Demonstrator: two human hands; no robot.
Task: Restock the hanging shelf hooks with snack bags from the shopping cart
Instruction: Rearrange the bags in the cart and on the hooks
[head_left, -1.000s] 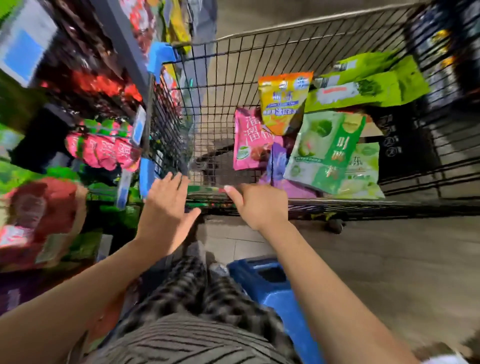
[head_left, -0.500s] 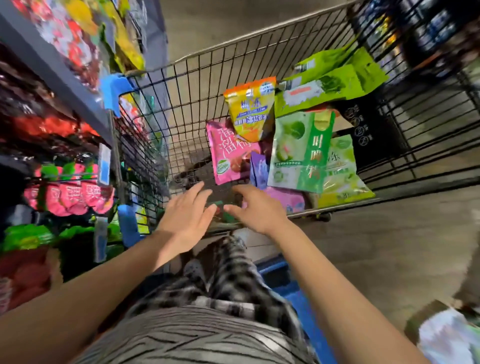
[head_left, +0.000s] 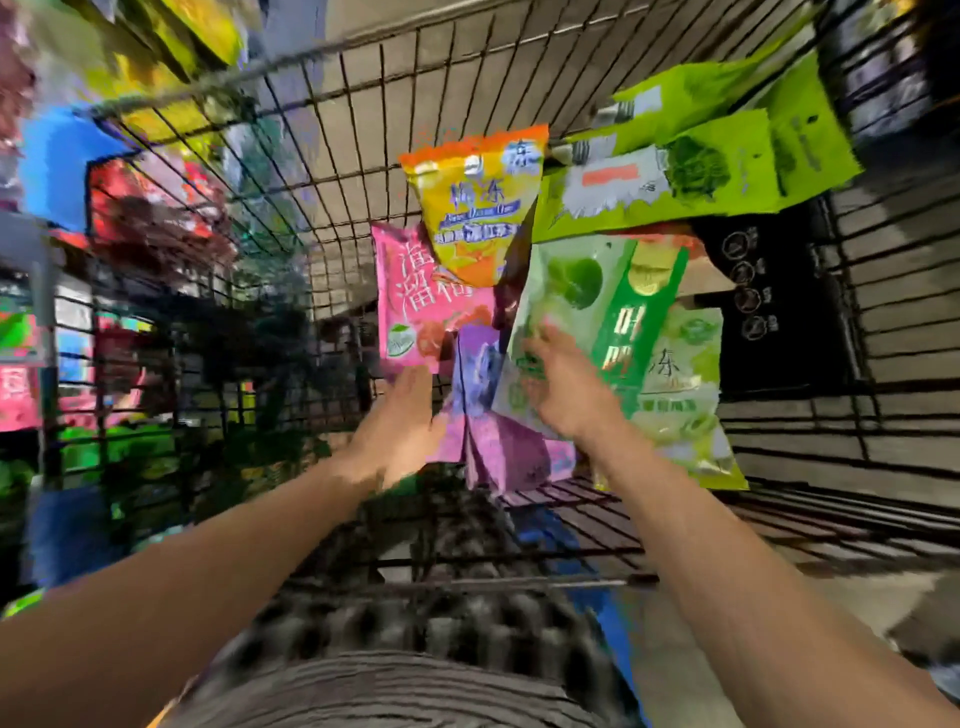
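At 6 o'clock is a striped top (head_left: 395, 691). Past it both forearms stretch into the wire shopping cart (head_left: 363, 104). The hands are apart. The left hand (head_left: 400, 415) has straight fingers at the lower edge of a pink bag (head_left: 426, 291), with a purple bag (head_left: 498, 441) between the hands. The right hand (head_left: 566, 384) lies with fingers spread on a pale green bag (head_left: 597, 291), gripping nothing that shows. Farther, toward 12 o'clock, stands an orange and yellow bag (head_left: 478, 208), and at 1 o'clock lie lime green bags (head_left: 701, 171). At 9 o'clock the shelf (head_left: 156, 218) of packs is a blur.
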